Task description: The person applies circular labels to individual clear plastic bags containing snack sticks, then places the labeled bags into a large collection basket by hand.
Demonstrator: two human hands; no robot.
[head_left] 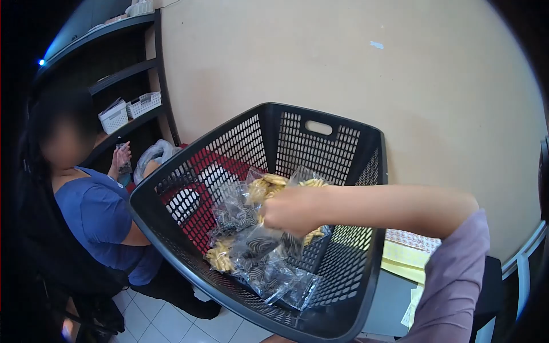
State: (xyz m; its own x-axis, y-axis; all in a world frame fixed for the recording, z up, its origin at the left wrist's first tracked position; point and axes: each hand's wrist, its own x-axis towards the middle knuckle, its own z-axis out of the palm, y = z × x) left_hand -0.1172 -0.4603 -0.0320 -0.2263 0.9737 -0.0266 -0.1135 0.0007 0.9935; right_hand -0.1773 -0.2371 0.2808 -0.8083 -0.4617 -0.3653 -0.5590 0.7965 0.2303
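Note:
A large black slatted basket (374,268) is tilted below me, with several clear plastic bags inside. Some bags hold yellowish pieces (220,255); others hold dark spiral-patterned pieces (269,274). My right hand (294,210) reaches into the basket from the right, its fingers curled and slightly blurred, closed on a clear bag with dark spiral contents (258,240). My left hand does not show; only a sliver of skin appears at the bottom edge, below the basket.
At the left stands a co-worker in a blue top (106,208), one hand (123,157) holding a small clear bag. Behind are dark shelves (123,77) with white baskets (143,105). A grey table (389,303) with yellow sheets is at right.

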